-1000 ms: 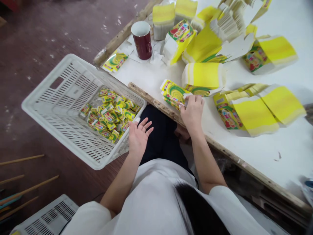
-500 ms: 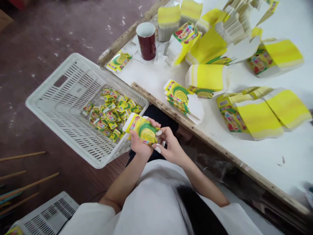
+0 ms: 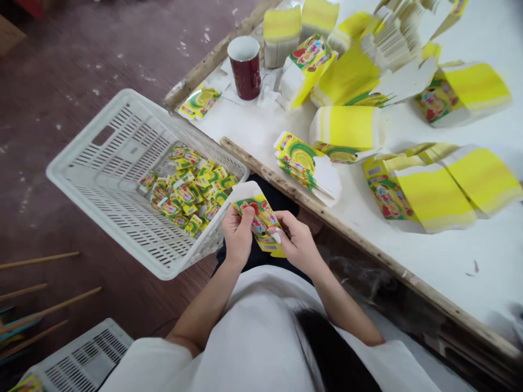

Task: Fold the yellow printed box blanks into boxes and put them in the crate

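Between my two hands, above my lap, is a yellow printed carton blank [image 3: 261, 218] with a white flap at its upper end. My left hand [image 3: 238, 234] grips its left side, thumb on the printed face. The fingers of my right hand [image 3: 297, 239] pinch its right edge, and a white covering shows on one fingertip. Just left of my hands stands a white plastic basket [image 3: 102, 201], with many small folded yellow boxes [image 3: 186, 190] lying inside. On the table's near edge, a fanned stack of flat cartons [image 3: 300, 158] lies closest to my right hand.
The white table [image 3: 429, 261] has a raised wooden edge. On it stand a dark red mug [image 3: 245, 73] and several bundles of yellow cartons [image 3: 433, 196]. Another white basket [image 3: 87, 354] sits at the lower left, near some wooden sticks [image 3: 49, 313].
The carton in my hands has been turned; its printed side with the fruit and barcode now faces up, and its white flap points further up. Both hands have shifted their grip.
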The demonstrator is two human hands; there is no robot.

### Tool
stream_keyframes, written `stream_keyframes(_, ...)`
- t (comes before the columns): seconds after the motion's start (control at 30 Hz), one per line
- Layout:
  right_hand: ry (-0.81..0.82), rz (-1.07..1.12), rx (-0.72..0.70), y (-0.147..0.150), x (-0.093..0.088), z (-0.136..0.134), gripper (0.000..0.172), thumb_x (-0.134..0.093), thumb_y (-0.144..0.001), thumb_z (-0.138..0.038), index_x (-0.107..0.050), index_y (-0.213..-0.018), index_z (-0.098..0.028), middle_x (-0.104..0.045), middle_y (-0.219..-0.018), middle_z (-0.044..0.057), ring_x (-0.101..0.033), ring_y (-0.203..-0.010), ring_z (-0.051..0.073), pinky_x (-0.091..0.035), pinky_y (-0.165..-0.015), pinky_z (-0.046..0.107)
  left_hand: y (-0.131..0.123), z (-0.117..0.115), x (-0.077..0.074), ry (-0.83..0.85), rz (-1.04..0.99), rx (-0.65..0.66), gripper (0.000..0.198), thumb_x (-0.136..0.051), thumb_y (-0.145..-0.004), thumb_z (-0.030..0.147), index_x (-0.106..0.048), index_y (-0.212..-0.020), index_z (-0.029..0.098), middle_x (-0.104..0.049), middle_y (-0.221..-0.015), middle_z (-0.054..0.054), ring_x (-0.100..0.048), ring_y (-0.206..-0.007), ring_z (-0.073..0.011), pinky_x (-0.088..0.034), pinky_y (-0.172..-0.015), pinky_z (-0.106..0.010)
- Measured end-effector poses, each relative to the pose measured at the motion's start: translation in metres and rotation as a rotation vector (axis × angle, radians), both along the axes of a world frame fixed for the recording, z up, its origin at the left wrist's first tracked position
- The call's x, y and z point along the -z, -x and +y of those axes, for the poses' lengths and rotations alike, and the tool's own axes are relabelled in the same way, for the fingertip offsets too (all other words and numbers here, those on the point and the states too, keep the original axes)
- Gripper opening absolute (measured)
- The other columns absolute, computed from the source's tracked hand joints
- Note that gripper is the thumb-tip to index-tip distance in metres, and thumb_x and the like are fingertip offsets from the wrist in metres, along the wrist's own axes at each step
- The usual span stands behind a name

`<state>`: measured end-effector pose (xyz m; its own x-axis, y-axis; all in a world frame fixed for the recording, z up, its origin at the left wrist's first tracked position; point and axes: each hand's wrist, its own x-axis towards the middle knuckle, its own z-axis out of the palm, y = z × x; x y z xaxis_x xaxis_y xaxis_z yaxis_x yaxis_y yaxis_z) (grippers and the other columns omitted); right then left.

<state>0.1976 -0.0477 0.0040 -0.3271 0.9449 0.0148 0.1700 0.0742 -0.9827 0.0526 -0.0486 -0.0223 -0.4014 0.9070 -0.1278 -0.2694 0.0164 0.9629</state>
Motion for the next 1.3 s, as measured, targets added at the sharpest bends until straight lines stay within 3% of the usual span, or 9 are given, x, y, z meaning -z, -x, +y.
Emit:
stream_keyframes(0.27,-0.41,-0.265,0.156,-0.03,-0.006,0.008,0.03,-0.054,-0.094,-0.014,-0.076,-0.105,-0.031,-0.074,-0.092,0.003,-0.064,-0.087,0.022,-0.051,-0.082,0.039,0.042,0.001,-0.038,-0.21,0.082,0.084,0.045,-0.069,-0.086,0.056,-0.065,-0.122,0.03,-0.071,-0.124,-0.007,-0.069,-0.113,-0.0241,-0.055,-0.098,-0.039)
stream_keyframes(0.4,-0.568,-0.342,-0.038,-0.023,-0.01,0.004,0.031,-0.058,-0.095,-0.016,-0.078,-0.099,-0.039,-0.074,-0.093,0.001,-0.059,-0.093,0.023,-0.046,-0.093,0.045,0.048,-0.002,-0.058,-0.153,0.536,0.533,0.094,-0.093,-0.059,0.051,-0.052,-0.14,0.028,-0.059,-0.141,-0.012,-0.054,-0.135,-0.036,-0.043,-0.114,-0.051)
stream_keyframes(0.5,-0.56,-0.296,0.055,-0.015,-0.001,0.001,0.031,-0.066,-0.091,-0.024,-0.071,-0.116,-0.042,-0.068,-0.116,0.003,-0.056,-0.114,0.028,-0.037,-0.11,0.053,0.036,-0.001,-0.057,0.047,0.801,0.774,0.091,-0.091,-0.063,0.037,-0.047,-0.141,0.024,-0.065,-0.13,-0.013,-0.064,-0.119,-0.036,-0.052,-0.102,-0.052)
stream_keyframes(0.63,-0.238,-0.025,0.37,-0.01,0.016,0.003,0.074,-0.068,-0.089,-0.046,-0.035,-0.153,-0.032,-0.045,-0.152,0.012,-0.043,-0.14,0.035,-0.034,-0.117,0.057,0.014,-0.003,-0.042,0.047,0.914,0.689,0.073,-0.078,-0.074,0.027,-0.042,-0.138,0.022,-0.066,-0.124,-0.011,-0.069,-0.106,-0.03,-0.057,-0.091,-0.042)
stream_keyframes(0.83,0.342,0.337,0.057,-0.002,0.019,0.009,0.064,-0.06,-0.092,-0.056,-0.047,-0.146,-0.026,-0.065,-0.137,0.011,-0.064,-0.124,0.029,-0.052,-0.106,0.047,0.0,-0.011,-0.026,-0.24,0.983,0.65,0.067,-0.07,-0.078,0.019,-0.035,-0.135,0.026,-0.061,-0.116,-0.009,-0.067,-0.105,-0.027,-0.055,-0.085,-0.038)
stream_keyframes(1.0,0.087,0.225,-0.004,-0.003,0.014,0.006,0.073,-0.062,-0.091,-0.059,-0.043,-0.153,-0.026,-0.055,-0.151,0.012,-0.051,-0.14,0.031,-0.042,-0.117,0.05,0.006,-0.009,-0.019,-0.145,0.996,0.64,0.055,-0.068,-0.079,0.023,-0.038,-0.124,0.026,-0.059,-0.102,-0.003,-0.067,-0.085,-0.0218,-0.055,-0.072,-0.034)
stream_keyframes(1.1,-0.124,0.047,-0.086,-0.004,0.013,0.001,0.053,-0.055,-0.099,-0.035,-0.046,-0.152,-0.028,-0.044,-0.16,0.008,-0.043,-0.147,0.027,-0.04,-0.119,0.044,0.005,-0.007,-0.012,-0.121,1.079,0.637,0.05,-0.063,-0.081,0.021,-0.041,-0.126,0.023,-0.06,-0.107,-0.008,-0.065,-0.104,-0.0283,-0.055,-0.085,-0.042)
stream_keyframes(1.2,-0.245,-0.032,0.043,-0.006,0.014,-0.001,0.048,-0.04,-0.101,-0.016,-0.058,-0.143,-0.031,-0.051,-0.155,0.005,-0.052,-0.14,0.023,-0.045,-0.115,0.041,0.004,-0.008,-0.009,-0.161,1.163,0.511,0.061,-0.064,-0.075,0.013,-0.041,-0.131,0.02,-0.055,-0.13,-0.016,-0.051,-0.13,-0.0346,-0.047,-0.104,-0.053)
stream_keyframes(1.3,-0.327,-0.103,0.178,-0.011,0.017,0.002,0.051,-0.044,-0.098,-0.013,-0.056,-0.144,-0.032,-0.053,-0.153,0.006,-0.054,-0.138,0.024,-0.048,-0.113,0.043,0.011,-0.008,-0.015,-0.123,1.149,0.493,0.071,-0.066,-0.07,0.009,-0.041,-0.135,0.019,-0.06,-0.128,-0.015,-0.059,-0.121,-0.0326,-0.05,-0.101,-0.051)
